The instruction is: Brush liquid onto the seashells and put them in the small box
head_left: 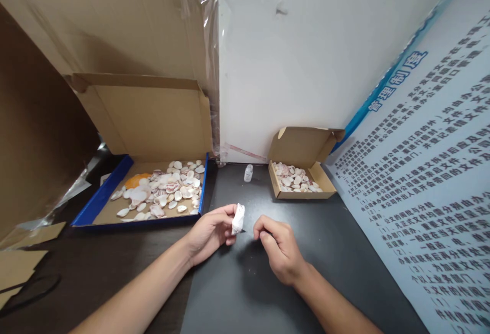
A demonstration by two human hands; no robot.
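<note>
Between the thumb and fingers of my left hand is a white, rough-surfaced piece that looks like a seashell, held upright over the dark mat. Just to its right, my right hand is closed with thumb and fingers pressed together. A dark thin tip shows beside the white piece's lower edge, and a dark bit shows at my right fingers; whether they are one tool I cannot tell. A small clear bottle with a pale label stands upright beyond both hands.
At the left, an open blue-edged cardboard box holds many shells and an orange piece. A smaller open box with shells sits at the back right. A board stands behind, and a printed panel slopes along the right.
</note>
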